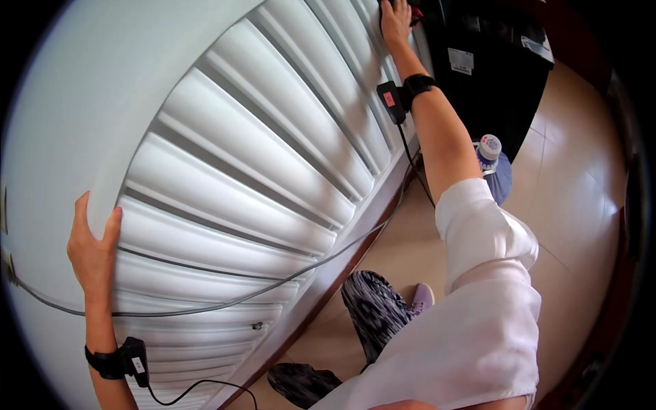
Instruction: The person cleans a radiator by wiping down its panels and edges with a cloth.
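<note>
My left hand (92, 253) is at the left, its thumb and a finger spread apart against the smooth white surface (75, 137) where it borders a white ribbed panel (253, 150). Nothing shows between those fingers. At the top, my right hand (395, 24) reaches to the far end of the ribs. Its fingers bend over something dark with a red part (415, 15), cut off by the frame edge, so I cannot make out what it is. A grey cable (225, 305) hangs in a curve across the ribs and passes my left wrist.
A black cabinet (492, 89) bearing white labels stands at upper right. Beside it, on the tiled floor (567, 205), is a large bottle (497, 171) with a white cap (490, 146). Thin black wires run from the straps on both my wrists.
</note>
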`<state>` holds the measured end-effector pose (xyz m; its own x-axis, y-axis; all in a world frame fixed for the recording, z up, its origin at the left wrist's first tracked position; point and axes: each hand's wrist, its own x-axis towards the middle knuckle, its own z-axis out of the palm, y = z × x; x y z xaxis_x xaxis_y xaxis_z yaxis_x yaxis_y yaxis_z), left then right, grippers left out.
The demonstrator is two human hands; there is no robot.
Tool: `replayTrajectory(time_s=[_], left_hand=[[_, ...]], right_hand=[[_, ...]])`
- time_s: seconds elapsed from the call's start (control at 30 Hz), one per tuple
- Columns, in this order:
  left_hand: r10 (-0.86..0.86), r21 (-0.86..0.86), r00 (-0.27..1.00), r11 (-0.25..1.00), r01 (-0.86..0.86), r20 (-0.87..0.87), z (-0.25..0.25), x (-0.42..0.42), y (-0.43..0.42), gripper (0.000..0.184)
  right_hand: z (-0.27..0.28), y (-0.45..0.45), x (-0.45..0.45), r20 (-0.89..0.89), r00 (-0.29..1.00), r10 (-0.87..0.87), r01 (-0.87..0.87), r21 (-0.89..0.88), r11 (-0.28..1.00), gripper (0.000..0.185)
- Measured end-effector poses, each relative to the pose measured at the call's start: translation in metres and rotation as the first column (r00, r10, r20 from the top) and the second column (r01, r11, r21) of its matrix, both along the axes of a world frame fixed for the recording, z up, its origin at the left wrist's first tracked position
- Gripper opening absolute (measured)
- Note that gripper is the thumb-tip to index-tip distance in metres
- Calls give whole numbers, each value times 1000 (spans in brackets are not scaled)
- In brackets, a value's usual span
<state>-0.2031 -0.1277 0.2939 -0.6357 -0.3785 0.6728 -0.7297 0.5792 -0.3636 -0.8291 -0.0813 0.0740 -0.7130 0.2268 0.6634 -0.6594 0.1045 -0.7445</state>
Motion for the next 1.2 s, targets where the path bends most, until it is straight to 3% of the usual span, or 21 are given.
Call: replayTrajectory(time_s=[0.03, 0.1, 0.13, 0.2, 0.4, 0.57, 0.63, 0.73, 0.9, 1.0, 1.03, 1.07, 1.1, 1.13, 1.2], left_hand=[[-2, 3, 1000, 1000, 2, 3, -1, 1, -2, 48], [-5, -17, 1000, 1000, 5, -9, -2, 4, -4, 48], [-3, -17, 1000, 1000, 3, -6, -1, 6, -6, 48], [-41, -33, 999, 999, 40, -7, -1, 10, -12, 48], [-28, -14, 1000, 1000, 27, -15, 1, 8, -8, 47], [-72, -26, 997, 997, 72, -6, 1, 3, -4, 47], [-105, -22, 994, 994, 104, -23, 1, -1, 0, 48], [-77, -57, 997, 995, 76, -13, 3, -8, 10, 51], [-84, -51, 996, 995, 84, -11, 8, -15, 19, 53], [-65, 16, 998, 998, 65, 8, 11, -18, 24, 53], [-69, 19, 998, 997, 69, 7, 12, -18, 23, 53], [-72, -6, 997, 997, 72, 17, 12, -19, 21, 53], [-72, -33, 997, 997, 73, 28, 12, -18, 21, 53], [-75, -31, 997, 997, 76, 33, 12, -18, 22, 53], [-84, 16, 996, 996, 84, -17, 11, -19, 25, 51]], right_hand=[[-9, 9, 10, 142, 989, 52, -47, -39, 998, 52], [-52, 16, -2, 56, 995, 81, -71, -154, 986, 68], [-71, 16, -4, 59, 995, 83, -73, -154, 985, 68], [-108, 19, 0, 232, 963, 141, -97, -188, 977, 70], [-222, 27, -9, 348, 926, 147, -96, -160, 982, 61], [-229, 27, -2, 374, 908, 189, -144, -146, 979, 58], [-220, 18, 18, 640, 766, -63, 41, 49, 998, 59], [-216, 20, 54, 782, 619, 75, -98, -18, 995, 62], [-188, -3, 108, 670, 741, -37, 19, 35, 999, 62], [-125, -11, 102, 585, 811, -24, 4, 34, 999, 61], [-92, -11, 103, 473, 880, -50, 39, 33, 999, 54], [-39, 11, 123, 345, 938, -40, -36, 212, 977, 44], [-29, -13, 96, -13, 961, -277, 265, 340, 902, 36], [7, -14, 95, -188, 936, -298, 312, 50, 949, 38], [80, 1, 121, -161, 987, -8, -23, -191, 981, 37]])
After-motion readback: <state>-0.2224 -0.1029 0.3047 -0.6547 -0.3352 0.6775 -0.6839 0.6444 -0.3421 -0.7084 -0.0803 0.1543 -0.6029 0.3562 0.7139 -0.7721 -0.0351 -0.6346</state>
